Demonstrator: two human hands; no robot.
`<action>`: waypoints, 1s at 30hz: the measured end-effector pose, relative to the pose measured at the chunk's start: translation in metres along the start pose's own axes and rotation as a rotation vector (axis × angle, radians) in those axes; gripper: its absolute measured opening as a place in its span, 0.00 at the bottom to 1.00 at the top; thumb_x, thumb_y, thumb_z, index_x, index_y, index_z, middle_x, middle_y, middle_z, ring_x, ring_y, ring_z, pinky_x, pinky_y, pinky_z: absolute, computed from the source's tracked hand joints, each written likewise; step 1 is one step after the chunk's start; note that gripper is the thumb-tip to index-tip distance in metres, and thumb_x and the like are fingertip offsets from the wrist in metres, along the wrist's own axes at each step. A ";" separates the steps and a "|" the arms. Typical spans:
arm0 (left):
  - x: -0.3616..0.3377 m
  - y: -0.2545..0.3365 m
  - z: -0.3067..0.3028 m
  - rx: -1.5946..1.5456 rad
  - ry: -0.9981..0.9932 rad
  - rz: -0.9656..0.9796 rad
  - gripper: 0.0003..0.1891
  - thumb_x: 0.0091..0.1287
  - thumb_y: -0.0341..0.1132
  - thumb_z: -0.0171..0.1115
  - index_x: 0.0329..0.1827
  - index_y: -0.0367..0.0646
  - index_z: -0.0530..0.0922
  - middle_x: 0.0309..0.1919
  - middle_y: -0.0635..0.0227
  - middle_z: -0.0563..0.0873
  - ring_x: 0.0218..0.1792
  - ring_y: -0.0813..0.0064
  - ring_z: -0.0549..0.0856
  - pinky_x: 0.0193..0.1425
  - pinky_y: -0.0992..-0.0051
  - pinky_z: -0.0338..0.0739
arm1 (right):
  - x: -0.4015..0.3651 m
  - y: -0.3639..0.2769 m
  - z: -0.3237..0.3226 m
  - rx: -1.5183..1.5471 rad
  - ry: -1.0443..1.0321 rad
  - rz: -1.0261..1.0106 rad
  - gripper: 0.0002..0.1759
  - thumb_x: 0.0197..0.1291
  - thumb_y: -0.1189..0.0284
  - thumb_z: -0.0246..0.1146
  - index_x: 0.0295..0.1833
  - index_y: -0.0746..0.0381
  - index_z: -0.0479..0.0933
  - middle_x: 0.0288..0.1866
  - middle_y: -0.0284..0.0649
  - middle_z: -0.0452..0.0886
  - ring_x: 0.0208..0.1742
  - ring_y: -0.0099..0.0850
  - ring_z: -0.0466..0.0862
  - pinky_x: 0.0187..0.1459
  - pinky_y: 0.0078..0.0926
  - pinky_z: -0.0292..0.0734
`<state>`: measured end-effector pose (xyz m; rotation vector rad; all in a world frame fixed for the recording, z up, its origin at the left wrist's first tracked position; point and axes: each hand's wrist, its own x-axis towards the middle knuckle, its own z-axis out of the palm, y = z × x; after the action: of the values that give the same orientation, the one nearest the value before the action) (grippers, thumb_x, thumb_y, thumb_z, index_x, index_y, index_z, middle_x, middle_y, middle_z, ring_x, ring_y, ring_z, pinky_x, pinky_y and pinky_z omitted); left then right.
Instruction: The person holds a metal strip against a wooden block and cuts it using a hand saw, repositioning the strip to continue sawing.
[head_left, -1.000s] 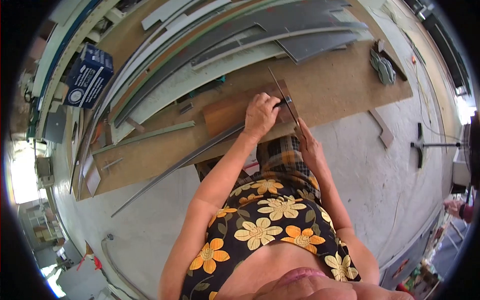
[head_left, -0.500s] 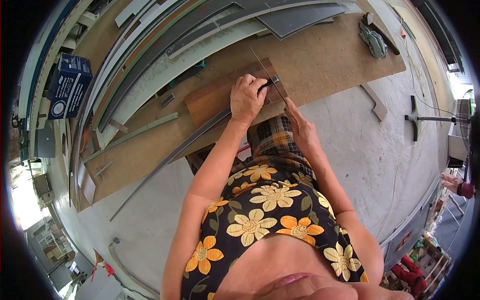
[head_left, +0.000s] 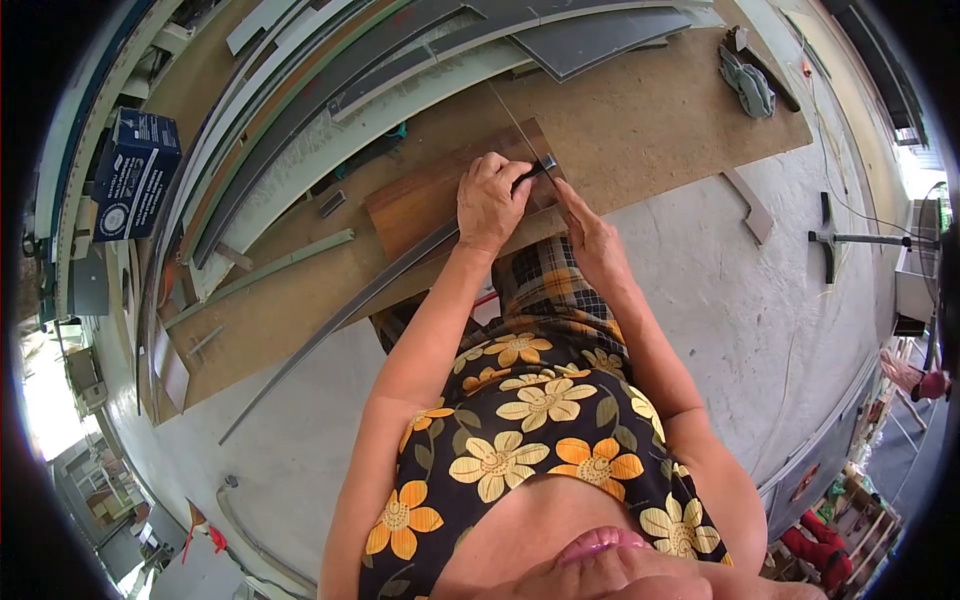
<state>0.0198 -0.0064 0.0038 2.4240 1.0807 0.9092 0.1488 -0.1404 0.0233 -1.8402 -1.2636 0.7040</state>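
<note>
My left hand (head_left: 488, 203) is closed over a long, narrow dark strip (head_left: 345, 312), pressing it onto a brown wooden board (head_left: 410, 205). The strip's pale cut end pokes out past my fingers, while its other end slants off the bench toward the lower left. In my right hand (head_left: 597, 240) is the near end of a thin, straight saw blade (head_left: 512, 117). The blade lies across the strip close to that end, just beside my left fingertips. My right fingers are pressed together along the blade; its grip is hidden.
Several long panels and strips (head_left: 300, 130) are stacked along the bench's far side. A blue box (head_left: 138, 175) stands at the left. A grey glove (head_left: 747, 85) lies at the bench's right end. A green-grey strip (head_left: 270, 275) rests on the brown workbench (head_left: 650, 130).
My right hand has slid a little forward and left, carrying the saw blade across the strip. My left hand keeps its hold almost unmoved.
</note>
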 end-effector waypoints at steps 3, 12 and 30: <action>-0.001 -0.001 -0.002 -0.011 -0.008 -0.005 0.11 0.58 0.35 0.74 0.43 0.51 0.86 0.37 0.71 0.81 0.45 0.65 0.82 0.51 0.63 0.77 | -0.022 0.000 -0.005 0.000 -0.006 0.059 0.30 0.73 0.77 0.53 0.77 0.44 0.65 0.61 0.55 0.80 0.60 0.57 0.80 0.55 0.49 0.78; -0.001 0.000 -0.003 0.005 0.002 -0.008 0.11 0.57 0.36 0.74 0.42 0.52 0.86 0.37 0.72 0.80 0.44 0.66 0.81 0.51 0.64 0.77 | -0.006 -0.010 -0.007 -0.024 -0.045 0.093 0.32 0.70 0.80 0.53 0.76 0.45 0.66 0.61 0.57 0.80 0.60 0.58 0.79 0.55 0.50 0.77; 0.001 -0.002 -0.002 0.007 -0.002 0.004 0.11 0.57 0.37 0.75 0.42 0.53 0.87 0.37 0.72 0.80 0.44 0.66 0.82 0.51 0.64 0.78 | -0.029 -0.009 -0.018 -0.010 -0.045 0.083 0.29 0.71 0.79 0.51 0.76 0.50 0.67 0.65 0.53 0.78 0.64 0.56 0.75 0.57 0.48 0.77</action>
<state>0.0183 -0.0040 0.0045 2.4331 1.0809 0.9052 0.1485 -0.1705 0.0412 -1.9035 -1.2271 0.7888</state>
